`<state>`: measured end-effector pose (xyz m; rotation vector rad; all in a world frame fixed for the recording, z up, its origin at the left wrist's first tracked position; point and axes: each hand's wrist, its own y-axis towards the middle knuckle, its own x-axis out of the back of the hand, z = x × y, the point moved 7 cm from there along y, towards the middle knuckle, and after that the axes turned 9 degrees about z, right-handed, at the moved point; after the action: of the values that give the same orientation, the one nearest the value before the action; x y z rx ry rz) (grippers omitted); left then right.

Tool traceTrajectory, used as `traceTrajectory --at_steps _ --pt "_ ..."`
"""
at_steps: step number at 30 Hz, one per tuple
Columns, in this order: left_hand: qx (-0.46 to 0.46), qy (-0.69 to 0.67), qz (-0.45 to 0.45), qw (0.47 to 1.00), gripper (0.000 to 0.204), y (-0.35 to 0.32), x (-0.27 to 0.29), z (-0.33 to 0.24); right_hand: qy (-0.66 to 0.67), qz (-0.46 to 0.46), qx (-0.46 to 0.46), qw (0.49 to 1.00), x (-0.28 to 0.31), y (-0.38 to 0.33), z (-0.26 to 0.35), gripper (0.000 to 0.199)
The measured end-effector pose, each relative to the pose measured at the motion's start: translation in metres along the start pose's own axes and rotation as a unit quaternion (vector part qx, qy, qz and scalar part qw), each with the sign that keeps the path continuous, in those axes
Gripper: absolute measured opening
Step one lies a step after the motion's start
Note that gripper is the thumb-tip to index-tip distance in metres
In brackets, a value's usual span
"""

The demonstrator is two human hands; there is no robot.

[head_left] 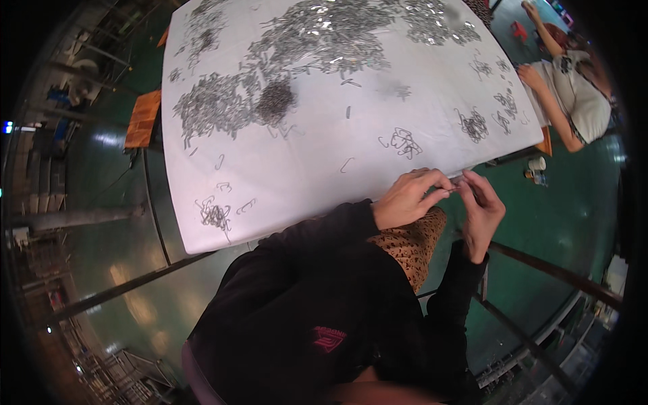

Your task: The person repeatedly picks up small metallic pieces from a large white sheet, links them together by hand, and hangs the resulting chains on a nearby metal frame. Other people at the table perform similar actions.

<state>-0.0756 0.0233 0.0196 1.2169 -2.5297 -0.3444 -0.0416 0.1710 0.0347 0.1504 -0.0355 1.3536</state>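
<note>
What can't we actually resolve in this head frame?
Head view only:
- Small metal piece between left hand and right hand: fingertips cover it, shape unclear.
- Big pile of metal clips on the white table: single pieces too small and glare-blurred to count.
- Co-worker at far right: partly cut off by the fisheye rim.
- Person's lap: hidden by black sleeves.

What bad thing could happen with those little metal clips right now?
The small metal clip pinched between the left hand and right hand sits past the white table's edge, so if it slips it would likely fall to the green floor. Its thin wire ends might also poke a fingertip.
</note>
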Motion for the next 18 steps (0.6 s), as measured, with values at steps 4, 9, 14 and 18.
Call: traceTrajectory --at_steps 4,9,14,18 --pt "-0.012 0.009 0.002 1.0 0.012 0.004 -0.001 -0.005 0.012 -0.05 0.025 0.998 0.003 -0.014 0.006 0.023" --pt "-0.021 0.027 -0.018 0.999 0.012 0.002 0.005 -0.004 0.015 -0.101 0.016 0.995 0.003 -0.014 -0.002 0.025" --pt "0.002 0.036 -0.021 0.999 0.011 -0.001 0.01 0.001 0.046 -0.093 0.038 0.994 -0.005 -0.011 -0.001 0.024" --pt "0.012 0.047 -0.009 0.999 0.015 -0.006 0.01 0.005 0.057 -0.101 0.061 0.991 -0.006 -0.015 0.003 0.022"
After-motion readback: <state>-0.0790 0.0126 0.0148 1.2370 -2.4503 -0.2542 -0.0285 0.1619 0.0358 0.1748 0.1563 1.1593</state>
